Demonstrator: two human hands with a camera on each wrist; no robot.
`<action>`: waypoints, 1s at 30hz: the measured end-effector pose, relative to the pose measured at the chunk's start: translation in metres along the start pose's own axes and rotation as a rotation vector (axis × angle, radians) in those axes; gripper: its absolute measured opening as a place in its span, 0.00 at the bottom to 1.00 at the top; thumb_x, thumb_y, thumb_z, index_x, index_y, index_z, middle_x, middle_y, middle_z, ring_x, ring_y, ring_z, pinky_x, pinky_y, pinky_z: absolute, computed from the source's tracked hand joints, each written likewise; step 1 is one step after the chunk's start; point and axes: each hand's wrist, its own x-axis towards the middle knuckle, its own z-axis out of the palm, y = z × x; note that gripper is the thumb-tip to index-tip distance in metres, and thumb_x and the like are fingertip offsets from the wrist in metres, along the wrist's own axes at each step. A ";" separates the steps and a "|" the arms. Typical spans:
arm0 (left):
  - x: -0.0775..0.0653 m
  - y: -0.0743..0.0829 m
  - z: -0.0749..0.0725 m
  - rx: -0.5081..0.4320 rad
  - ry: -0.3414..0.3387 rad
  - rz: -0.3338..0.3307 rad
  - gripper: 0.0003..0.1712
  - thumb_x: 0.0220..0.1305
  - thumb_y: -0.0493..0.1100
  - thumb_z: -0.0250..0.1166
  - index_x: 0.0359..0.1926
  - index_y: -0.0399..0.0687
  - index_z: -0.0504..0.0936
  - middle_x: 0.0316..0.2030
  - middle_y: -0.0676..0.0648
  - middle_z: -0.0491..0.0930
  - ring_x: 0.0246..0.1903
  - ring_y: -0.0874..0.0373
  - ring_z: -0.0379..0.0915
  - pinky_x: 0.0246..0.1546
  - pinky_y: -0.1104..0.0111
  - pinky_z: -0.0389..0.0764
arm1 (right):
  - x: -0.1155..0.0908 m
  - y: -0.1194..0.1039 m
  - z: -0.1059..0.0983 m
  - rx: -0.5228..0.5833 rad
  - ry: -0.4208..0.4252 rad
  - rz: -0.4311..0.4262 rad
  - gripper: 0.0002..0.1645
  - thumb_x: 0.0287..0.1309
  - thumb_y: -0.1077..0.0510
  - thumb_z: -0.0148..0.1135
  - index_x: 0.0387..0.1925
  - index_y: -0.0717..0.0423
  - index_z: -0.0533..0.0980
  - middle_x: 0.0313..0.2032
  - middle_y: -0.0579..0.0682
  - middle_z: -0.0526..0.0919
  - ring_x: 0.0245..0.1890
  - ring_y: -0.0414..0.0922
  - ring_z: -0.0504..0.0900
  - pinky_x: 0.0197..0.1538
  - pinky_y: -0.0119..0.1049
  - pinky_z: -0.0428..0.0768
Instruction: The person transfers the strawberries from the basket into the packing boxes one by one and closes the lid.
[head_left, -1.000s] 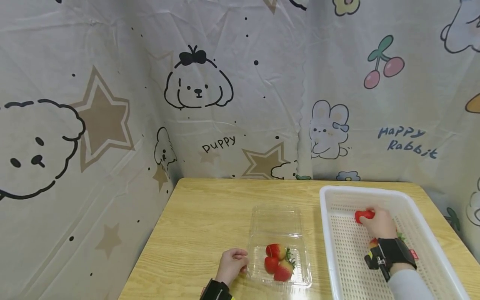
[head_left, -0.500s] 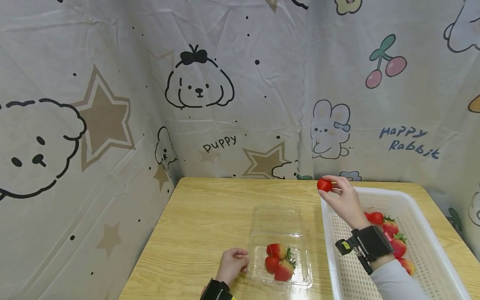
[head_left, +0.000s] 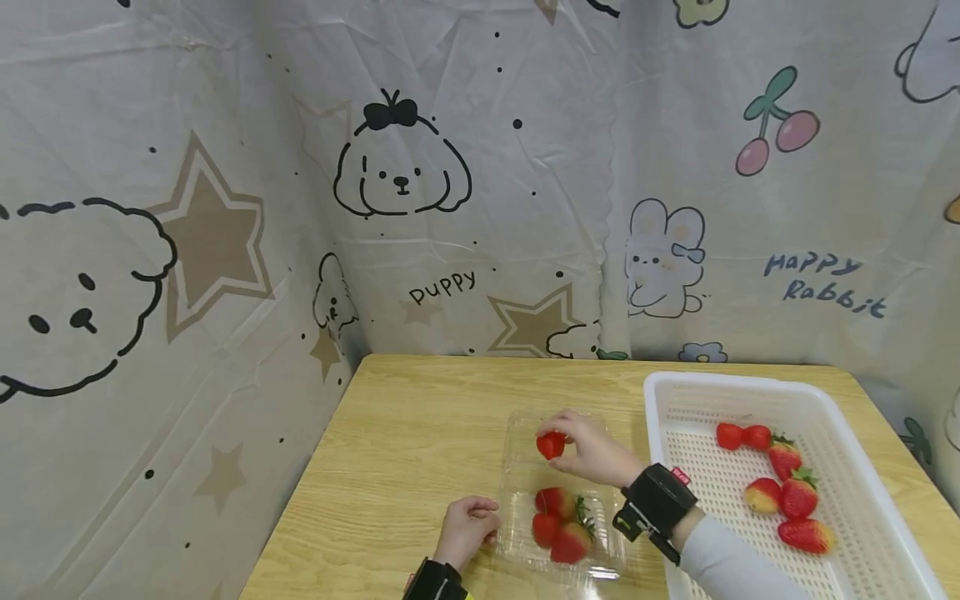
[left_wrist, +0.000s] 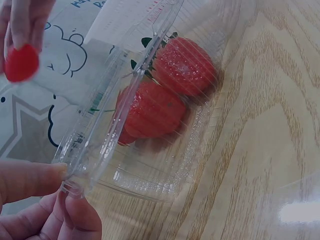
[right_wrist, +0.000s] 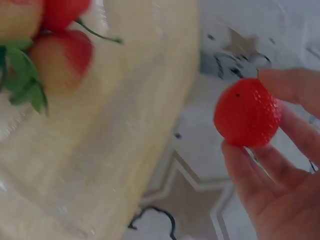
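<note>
A red strawberry is pinched between the thumb and fingers of my right hand, held above the lid half of the clear plastic clamshell box. Several strawberries, some with green leaves, lie in the near half of that box. At the box's left side, my left hand pinches the rim between thumb and fingers, as the left wrist view shows at the fingertips. The held strawberry also appears blurred at the upper left of that view.
A white perforated basket stands on the right of the wooden table, with several strawberries inside. A patterned cloth hangs behind the table and along its left side.
My right hand has lifted a strawberry out of the white basket and carried it left to above the clear box. The left hand has stayed at the box's rim.
</note>
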 end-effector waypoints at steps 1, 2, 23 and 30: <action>-0.002 0.003 0.000 0.001 0.000 -0.002 0.13 0.48 0.24 0.57 0.37 0.17 0.73 0.20 0.48 0.70 0.16 0.64 0.69 0.20 0.72 0.76 | 0.000 0.000 0.006 -0.018 -0.042 -0.005 0.21 0.44 0.66 0.66 0.44 0.59 0.75 0.40 0.49 0.73 0.39 0.44 0.74 0.42 0.37 0.77; -0.004 0.005 0.001 0.000 -0.001 -0.004 0.13 0.48 0.24 0.57 0.37 0.17 0.73 0.20 0.48 0.70 0.16 0.64 0.69 0.20 0.73 0.76 | 0.001 0.000 0.011 -0.029 -0.079 -0.014 0.20 0.44 0.66 0.66 0.44 0.59 0.75 0.40 0.50 0.73 0.39 0.44 0.74 0.42 0.36 0.77; 0.014 -0.024 0.001 0.018 0.004 -0.015 0.12 0.48 0.28 0.59 0.36 0.23 0.76 0.21 0.50 0.72 0.16 0.65 0.69 0.18 0.73 0.76 | -0.002 -0.001 0.081 -0.166 -0.436 -0.022 0.18 0.38 0.65 0.69 0.37 0.57 0.78 0.32 0.45 0.74 0.33 0.37 0.72 0.41 0.27 0.73; 0.016 -0.025 0.001 0.026 0.013 -0.039 0.12 0.47 0.27 0.59 0.37 0.25 0.77 0.21 0.50 0.71 0.17 0.65 0.69 0.18 0.75 0.75 | -0.005 -0.003 0.087 -0.189 -0.487 0.018 0.18 0.38 0.66 0.69 0.36 0.55 0.77 0.31 0.44 0.74 0.31 0.36 0.70 0.40 0.27 0.72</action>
